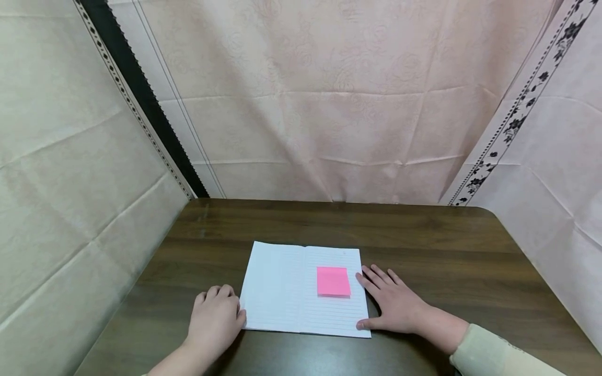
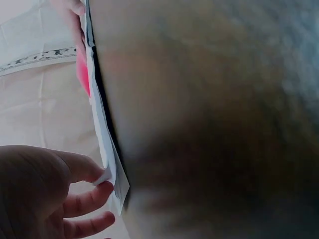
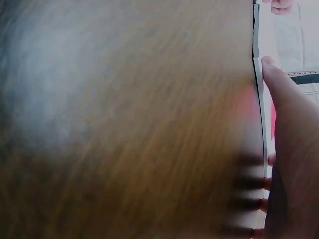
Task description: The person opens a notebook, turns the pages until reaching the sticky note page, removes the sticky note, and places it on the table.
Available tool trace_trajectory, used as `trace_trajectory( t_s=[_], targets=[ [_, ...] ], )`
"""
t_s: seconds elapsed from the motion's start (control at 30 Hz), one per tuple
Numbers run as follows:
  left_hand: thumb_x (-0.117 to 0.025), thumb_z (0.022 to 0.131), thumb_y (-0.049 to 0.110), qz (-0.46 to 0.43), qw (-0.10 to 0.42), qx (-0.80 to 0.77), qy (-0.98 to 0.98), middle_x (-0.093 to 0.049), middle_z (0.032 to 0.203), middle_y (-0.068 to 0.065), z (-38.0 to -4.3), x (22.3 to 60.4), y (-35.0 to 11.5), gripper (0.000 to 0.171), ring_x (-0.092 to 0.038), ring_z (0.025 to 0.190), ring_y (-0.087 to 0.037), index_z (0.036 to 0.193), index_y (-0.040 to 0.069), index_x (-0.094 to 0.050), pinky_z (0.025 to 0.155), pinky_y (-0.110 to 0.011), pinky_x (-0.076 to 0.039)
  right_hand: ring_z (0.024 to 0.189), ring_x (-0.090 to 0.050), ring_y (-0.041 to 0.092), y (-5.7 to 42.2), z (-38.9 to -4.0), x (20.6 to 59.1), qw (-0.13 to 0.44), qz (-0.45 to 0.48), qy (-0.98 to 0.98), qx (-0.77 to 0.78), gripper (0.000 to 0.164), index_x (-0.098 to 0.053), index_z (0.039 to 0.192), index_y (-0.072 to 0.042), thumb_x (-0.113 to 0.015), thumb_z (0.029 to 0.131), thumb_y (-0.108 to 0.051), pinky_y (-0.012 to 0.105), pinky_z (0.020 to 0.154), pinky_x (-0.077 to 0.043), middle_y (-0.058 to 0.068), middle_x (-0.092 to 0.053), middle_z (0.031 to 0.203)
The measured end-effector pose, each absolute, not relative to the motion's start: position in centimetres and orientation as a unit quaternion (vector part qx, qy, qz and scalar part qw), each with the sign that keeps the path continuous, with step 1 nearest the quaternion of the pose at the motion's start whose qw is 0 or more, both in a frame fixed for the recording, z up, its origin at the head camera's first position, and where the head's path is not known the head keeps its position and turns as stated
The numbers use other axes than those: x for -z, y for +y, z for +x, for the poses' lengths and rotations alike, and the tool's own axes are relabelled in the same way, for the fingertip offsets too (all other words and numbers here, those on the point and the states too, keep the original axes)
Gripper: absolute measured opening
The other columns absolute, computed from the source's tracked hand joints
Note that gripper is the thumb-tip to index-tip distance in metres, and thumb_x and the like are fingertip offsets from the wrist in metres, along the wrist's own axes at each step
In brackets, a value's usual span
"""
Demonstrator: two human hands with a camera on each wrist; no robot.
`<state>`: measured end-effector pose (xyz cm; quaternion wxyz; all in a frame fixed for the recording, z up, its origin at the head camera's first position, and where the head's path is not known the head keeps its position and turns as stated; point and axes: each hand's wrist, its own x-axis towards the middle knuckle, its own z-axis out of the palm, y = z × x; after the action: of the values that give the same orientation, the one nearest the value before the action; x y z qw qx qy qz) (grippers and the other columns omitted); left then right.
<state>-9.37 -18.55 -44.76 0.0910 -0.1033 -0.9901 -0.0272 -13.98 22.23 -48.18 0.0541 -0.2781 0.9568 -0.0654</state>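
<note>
An open notebook (image 1: 277,287) with lined white pages lies flat on the table. On its right page sits a square pink sticky note (image 1: 333,282). My left hand (image 1: 215,317) is at the notebook's lower left edge. In the left wrist view, its thumb and forefinger pinch a page corner (image 2: 104,177), which bends up a little from the sheets below. My right hand (image 1: 400,304) spreads its fingers along the right edge, the thumb resting on the lower right corner of the page.
The dark wooden table (image 1: 329,224) runs back to a pale cloth curtain (image 1: 329,104). More cloth hangs at the left and at the right (image 1: 555,156), where it has a black floral border. A dark gap (image 1: 150,104) shows between the left cloths.
</note>
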Motion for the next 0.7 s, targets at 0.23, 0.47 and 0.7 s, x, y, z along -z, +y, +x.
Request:
trace_trajectory(
  t_s=[0.23,0.47,0.7],
  targets=[
    [-0.072,0.082,0.03,-0.099,0.058,0.006,-0.993,-0.061,0.096,-0.004,-9.56,45.18,-18.46,0.029,-0.055,0.097,-0.033,0.059,0.02,-0.056,0.087,-0.054,-0.04,0.15,-0.017,0.033,22.22,-13.92,48.01,0.056,-0.279,0.956,0.072,0.112,-0.027,0.157,-0.014,-0.045,0.076,-0.089,0.059,0.115,-0.017,0.009,-0.023,0.163],
    [-0.072,0.083,0.031,-0.1,0.053,-0.001,-0.994,-0.061,0.095,-0.004,-9.53,45.04,-18.42,0.028,-0.054,0.096,-0.032,0.062,0.019,-0.058,0.087,-0.053,-0.04,0.15,-0.018,0.034,22.18,-13.9,47.84,0.057,-0.279,0.956,0.073,0.111,-0.028,0.157,-0.014,-0.046,0.077,-0.088,0.059,0.115,-0.018,0.01,-0.023,0.163],
    [-0.073,0.083,0.034,-0.098,0.045,-0.014,-0.994,-0.059,0.093,-0.007,-9.6,44.62,-18.44,0.026,-0.053,0.094,-0.033,0.068,0.014,-0.063,0.084,-0.053,-0.04,0.149,-0.018,0.034,22.17,-13.92,47.83,0.057,-0.279,0.956,0.072,0.111,-0.028,0.157,-0.013,-0.045,0.077,-0.088,0.059,0.115,-0.017,0.01,-0.023,0.163]
  ],
)
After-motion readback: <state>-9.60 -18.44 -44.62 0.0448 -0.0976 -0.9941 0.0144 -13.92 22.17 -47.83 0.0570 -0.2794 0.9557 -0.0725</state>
